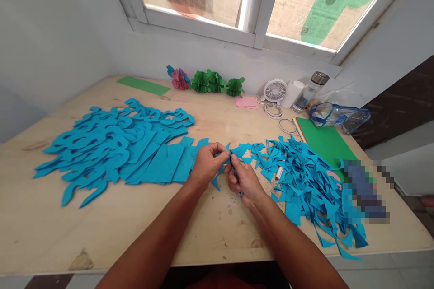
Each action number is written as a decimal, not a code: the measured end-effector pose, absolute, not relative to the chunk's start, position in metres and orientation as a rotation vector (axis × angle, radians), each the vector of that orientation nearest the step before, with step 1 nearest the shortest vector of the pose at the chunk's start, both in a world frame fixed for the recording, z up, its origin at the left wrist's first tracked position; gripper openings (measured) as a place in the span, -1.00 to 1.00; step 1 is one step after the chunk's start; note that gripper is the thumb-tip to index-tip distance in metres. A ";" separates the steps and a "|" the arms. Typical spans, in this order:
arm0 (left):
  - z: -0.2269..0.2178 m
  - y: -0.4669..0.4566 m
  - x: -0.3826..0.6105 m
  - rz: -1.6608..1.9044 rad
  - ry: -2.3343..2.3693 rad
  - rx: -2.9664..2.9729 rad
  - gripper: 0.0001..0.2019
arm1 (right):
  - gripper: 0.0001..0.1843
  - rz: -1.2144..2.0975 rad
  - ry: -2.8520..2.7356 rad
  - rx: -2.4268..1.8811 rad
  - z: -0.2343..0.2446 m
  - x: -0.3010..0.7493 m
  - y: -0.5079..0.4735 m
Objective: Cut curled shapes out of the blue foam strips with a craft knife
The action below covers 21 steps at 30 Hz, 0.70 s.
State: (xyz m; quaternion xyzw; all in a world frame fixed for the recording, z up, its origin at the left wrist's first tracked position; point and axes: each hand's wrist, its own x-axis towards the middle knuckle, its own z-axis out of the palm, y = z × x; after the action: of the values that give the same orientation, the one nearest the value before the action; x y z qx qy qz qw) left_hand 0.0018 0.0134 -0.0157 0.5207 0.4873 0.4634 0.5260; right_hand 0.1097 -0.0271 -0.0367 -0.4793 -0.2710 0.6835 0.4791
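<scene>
My left hand [209, 162] is closed, thumb and index finger pinching a small blue piece [228, 146] of felt-like sheet. Touching close by, my right hand [246, 180] wraps around a slim dark tool [232, 162]; its exact kind is mostly hidden by my fingers. To the left lie overlapping blue rectangular sheets [166, 162], some with faint curved outlines. Beyond them spreads a heap of blue curly cut-outs [98, 140] with holes. On the right is a pile of blue scraps [305, 176], with a white marker [279, 171] partly among them.
Along the wall stand green paper ornaments [207, 81], a pink one [180, 79], a small white fan [275, 90] and a glass bottle [310, 92]. Tape rolls [273, 110], a clear pouch [339, 117] and green sheets [330, 140] lie at right. A green strip [143, 85] is back left.
</scene>
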 end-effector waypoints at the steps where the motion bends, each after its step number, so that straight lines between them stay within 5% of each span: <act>1: -0.016 0.013 0.002 1.108 1.166 1.242 -0.84 | -0.47 1.668 -0.662 -1.169 -0.037 0.110 -0.027; 21: -0.018 0.014 0.003 1.075 1.101 1.231 -0.87 | -0.45 1.631 -0.684 -1.183 -0.039 0.110 -0.026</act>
State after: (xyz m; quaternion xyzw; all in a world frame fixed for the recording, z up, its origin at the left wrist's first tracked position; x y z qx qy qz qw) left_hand 0.0026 0.0140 -0.0182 0.5206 0.4655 0.4545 0.5529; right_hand 0.1103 -0.0262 -0.0390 -0.4862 -0.2811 0.6700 0.4854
